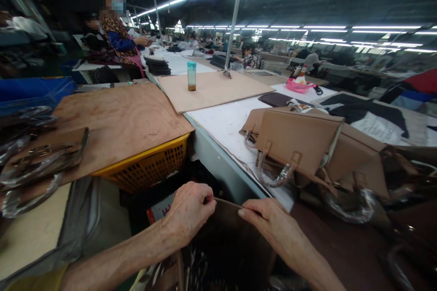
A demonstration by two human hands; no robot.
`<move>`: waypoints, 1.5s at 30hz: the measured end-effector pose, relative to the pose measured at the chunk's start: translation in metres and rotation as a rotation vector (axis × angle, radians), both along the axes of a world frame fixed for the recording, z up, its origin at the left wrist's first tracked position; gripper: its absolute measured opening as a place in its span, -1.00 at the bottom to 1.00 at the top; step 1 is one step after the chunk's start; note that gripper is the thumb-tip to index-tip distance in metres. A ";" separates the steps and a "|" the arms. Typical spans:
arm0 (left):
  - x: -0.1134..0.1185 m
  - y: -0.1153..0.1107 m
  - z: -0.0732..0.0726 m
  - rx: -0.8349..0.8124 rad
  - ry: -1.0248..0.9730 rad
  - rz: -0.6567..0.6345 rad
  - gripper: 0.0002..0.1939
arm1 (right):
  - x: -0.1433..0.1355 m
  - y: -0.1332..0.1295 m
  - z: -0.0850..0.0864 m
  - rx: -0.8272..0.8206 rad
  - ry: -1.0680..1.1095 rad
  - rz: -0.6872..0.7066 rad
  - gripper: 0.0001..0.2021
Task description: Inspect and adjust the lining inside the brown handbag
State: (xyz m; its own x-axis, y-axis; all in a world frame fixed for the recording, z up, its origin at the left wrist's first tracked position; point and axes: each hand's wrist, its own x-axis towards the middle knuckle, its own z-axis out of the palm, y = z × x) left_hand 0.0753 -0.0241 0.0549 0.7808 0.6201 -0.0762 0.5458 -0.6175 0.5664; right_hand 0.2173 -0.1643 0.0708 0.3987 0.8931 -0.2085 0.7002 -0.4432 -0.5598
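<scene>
The left hand [187,213] is closing its fingers [208,200] on the top edge of a dark brown bag [228,245] – the hand is curled almost into a fist, with the thin, curved rim pinched under the fingertips. The right hand [273,225] is lying flatter on the same rim just beside it, fingers stretched toward the left hand and the thumb pressing on the edge, so it is gripping the rim lightly. The bag is standing low in the view, right in front of the person, at the near corner of the white worktop [221,122]; its material is looking smooth and leather-like, and a striped lining is showing inside the opening.

On the worktop to the right, tan bags [307,145] are lying in a pile – flat, stiff panels with handles wrapped in shiny clear plastic. Farther back, a small bottle [191,76] with a teal cap is standing upright on a sheet of pale cardboard [218,88]. To the left, a plywood board [119,118] with visible grain is resting over a yellow plastic crate [150,168] with a mesh wall. Another brown bag [41,159] with wrapped handles is lying at the far left. In the background, a person in a patterned apron [119,32] is standing by a stack of dark pieces.
</scene>
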 end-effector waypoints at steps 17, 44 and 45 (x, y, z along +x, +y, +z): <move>-0.004 -0.010 -0.008 0.070 -0.016 -0.032 -0.90 | -0.038 0.036 -0.014 -0.039 -0.494 0.080 -0.83; -0.059 0.039 0.007 -0.196 -0.021 -0.119 -0.66 | -0.017 0.035 -0.041 0.212 -0.413 0.257 -0.73; -0.059 0.038 0.007 -0.201 -0.019 -0.119 -0.66 | -0.020 0.038 -0.040 0.214 -0.436 0.265 -0.78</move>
State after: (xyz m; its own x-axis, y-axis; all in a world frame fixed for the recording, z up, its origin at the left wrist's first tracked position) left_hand 0.0167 0.0139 0.0623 0.8503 0.4971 -0.1729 0.4633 -0.5511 0.6940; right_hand 0.1977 -0.1264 0.0311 0.1635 0.9788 0.1234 0.9594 -0.1286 -0.2511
